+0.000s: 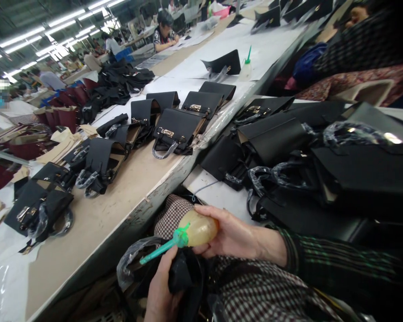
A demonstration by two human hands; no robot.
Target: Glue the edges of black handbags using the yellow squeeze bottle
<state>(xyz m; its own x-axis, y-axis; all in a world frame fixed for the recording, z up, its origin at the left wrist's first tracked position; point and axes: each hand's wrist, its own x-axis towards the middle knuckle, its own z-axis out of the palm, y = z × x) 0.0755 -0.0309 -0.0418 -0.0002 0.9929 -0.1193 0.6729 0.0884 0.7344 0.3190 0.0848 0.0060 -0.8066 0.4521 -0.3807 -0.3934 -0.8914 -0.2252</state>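
My right hand (233, 232) is wrapped round a squeeze glue bottle (201, 229), a translucent yellowish one with a green nozzle (157, 250). The bottle lies tilted, its nozzle pointing left and down over my lap. Just below the nozzle, my left hand (163, 288) grips a black handbag (184, 273), thumb along its edge. Most of that bag is hidden by my hands and the dark area beneath. A plastic-wrapped handle (129, 264) of the bag loops out to the left of the nozzle.
Several black handbags (177, 125) with gold clasps stand on the long workbench (127, 197) ahead. More black bags (275, 138) are piled on a white surface at right. Another green-tipped bottle (246, 69) stands farther along. A co-worker (164, 33) sits across; another person's checked sleeve (356, 49) is at upper right.
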